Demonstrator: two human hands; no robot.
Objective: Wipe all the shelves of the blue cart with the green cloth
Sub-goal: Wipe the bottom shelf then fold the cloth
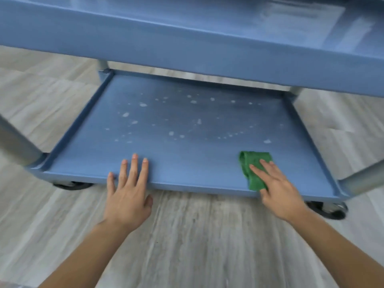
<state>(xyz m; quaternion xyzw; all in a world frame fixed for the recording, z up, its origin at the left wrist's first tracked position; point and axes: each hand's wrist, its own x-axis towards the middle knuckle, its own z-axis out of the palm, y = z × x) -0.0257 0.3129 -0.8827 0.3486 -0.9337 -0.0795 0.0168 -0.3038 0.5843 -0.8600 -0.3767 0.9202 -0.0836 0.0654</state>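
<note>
Head view, one frame, somewhat blurred.

1. Blue cart: two shelves show. The upper shelf crosses the top of the view. The lower shelf sits close to the floor, and both hands are at its front rim.
2. Left hand: palm down. The fingers are straight and spread apart and lie flat over the front rim, holding nothing. The thumb hangs off the rim on the floor side.
3. Right hand: palm down, with its fingers straight, slightly apart and pressing flat on the cloth. The thumb lies at the cloth's near end, by the front rim.
4. Green cloth: folded, lying on the lower shelf under the right fingers. It sticks out past the fingertips and to their left, and reaches back to the front rim.
5. White spots: scattered across the lower shelf beyond both sets of fingertips. The nearest is just past the cloth's far edge.
6. Grey posts: at the shelf corners, well outside either hand.
7. Black wheels: one below the rim to the right of the right hand, another left of the left fingers.
8. Pale wood-look floor: under both forearms.
</note>
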